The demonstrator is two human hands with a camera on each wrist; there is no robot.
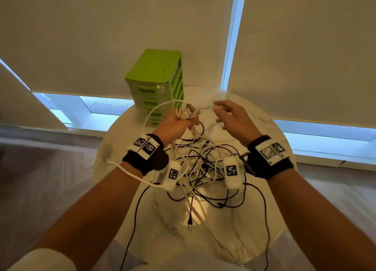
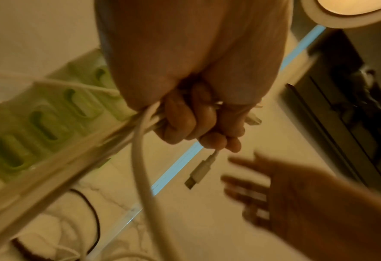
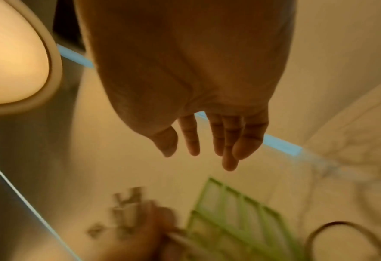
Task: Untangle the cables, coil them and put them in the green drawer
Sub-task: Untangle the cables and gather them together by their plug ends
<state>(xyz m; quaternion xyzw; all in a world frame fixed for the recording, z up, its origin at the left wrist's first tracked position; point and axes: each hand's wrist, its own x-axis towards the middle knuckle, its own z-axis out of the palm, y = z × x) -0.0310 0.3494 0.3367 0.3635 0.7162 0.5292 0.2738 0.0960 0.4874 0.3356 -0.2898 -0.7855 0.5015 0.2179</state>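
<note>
Tightly within left fingers (image 2: 180, 121): cables (image 2: 140, 159)

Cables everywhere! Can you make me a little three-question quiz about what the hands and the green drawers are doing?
1. True or false: the left hand grips a bunch of white cable ends.
2. Which is right about the right hand? A) it holds a black cable B) its fingers are spread and hold nothing C) it pulls a drawer open
3. Fill the gap: the green drawer unit stands on the round ____, behind the tangle of cables.

Key: 1 true; 2 B; 3 table.
</note>
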